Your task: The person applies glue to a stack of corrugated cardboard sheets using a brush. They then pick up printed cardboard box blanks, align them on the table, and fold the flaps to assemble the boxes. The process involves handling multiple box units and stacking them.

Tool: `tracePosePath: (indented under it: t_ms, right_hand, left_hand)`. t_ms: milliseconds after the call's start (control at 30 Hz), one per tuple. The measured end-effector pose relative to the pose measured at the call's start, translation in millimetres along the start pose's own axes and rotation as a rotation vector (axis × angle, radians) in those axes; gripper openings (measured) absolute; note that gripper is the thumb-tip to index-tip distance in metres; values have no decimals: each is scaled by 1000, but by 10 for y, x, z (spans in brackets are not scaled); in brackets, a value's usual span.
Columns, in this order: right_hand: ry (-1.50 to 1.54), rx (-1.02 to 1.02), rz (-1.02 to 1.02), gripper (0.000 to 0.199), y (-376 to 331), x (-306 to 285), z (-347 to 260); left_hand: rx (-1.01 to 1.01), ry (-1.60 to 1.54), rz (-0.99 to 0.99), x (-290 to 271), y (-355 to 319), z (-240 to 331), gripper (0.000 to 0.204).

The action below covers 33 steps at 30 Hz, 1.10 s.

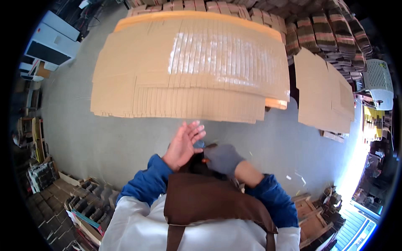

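Note:
My left hand (183, 144) is bare and raised in front of my body, palm turned up and fingers spread, with nothing in it. Close beside it, my right hand (224, 160) wears a grey glove and is curled closed. A small orange bit shows at its fingers; what it belongs to is hidden. Both hands are above my brown apron (213, 196), short of the table's near edge. Ahead lie overlapping brown cardboard sheets (197, 100), fanned out in rows. A whitish, shiny coating (222, 56) covers their narrow exposed strips.
To the right are more flat cardboard sheets (324, 92). Bundled cardboard stacks (322, 35) line the back. A white basket (379, 83) is at the far right, a wooden pallet (312, 217) at lower right. Several stacked pieces (90, 201) stand at lower left on the grey floor (71, 121).

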State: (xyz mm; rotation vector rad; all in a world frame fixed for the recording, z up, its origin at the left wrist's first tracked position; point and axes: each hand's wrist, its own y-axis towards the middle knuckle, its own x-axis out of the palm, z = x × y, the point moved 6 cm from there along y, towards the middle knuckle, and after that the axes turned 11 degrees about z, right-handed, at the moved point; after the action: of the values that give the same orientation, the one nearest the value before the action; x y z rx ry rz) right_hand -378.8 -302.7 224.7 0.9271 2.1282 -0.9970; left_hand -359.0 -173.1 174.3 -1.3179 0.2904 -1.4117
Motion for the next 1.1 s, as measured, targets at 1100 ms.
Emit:
tracePosePath:
  t_ms: [1100]
  right_hand:
    - [601, 435, 743, 50, 1780, 2303, 789]
  left_hand:
    - [1157, 1742, -119, 548, 3463, 4889, 55]
